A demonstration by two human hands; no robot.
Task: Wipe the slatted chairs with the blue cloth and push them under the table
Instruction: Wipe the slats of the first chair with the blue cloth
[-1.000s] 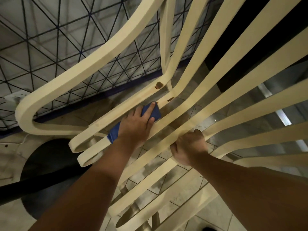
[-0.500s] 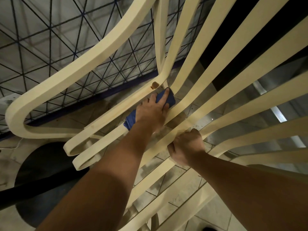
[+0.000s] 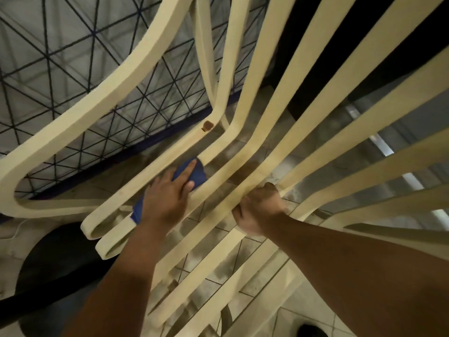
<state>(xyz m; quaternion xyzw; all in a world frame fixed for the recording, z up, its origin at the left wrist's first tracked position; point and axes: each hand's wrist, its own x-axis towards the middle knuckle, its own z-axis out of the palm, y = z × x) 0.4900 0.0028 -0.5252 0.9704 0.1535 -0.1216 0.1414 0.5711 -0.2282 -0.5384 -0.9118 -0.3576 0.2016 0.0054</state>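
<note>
A cream slatted chair fills the head view, its long slats running from lower left to upper right. My left hand presses the blue cloth onto one of the left-hand slats near the bend of the seat, with the index finger stretched over the cloth. Part of the cloth shows again below the wrist. My right hand is clenched around a middle slat, holding the chair. A brown spot marks the frame just above the cloth.
The curved cream armrest loops at the left. Behind it stands a dark wire-mesh fence with a blue base rail. A dark round base sits on the tiled floor at lower left. A dark panel rises at upper right.
My left hand slid the cloth up along the slat toward the bend and has now drawn back down a little. My right hand kept its grip on the middle slat.
</note>
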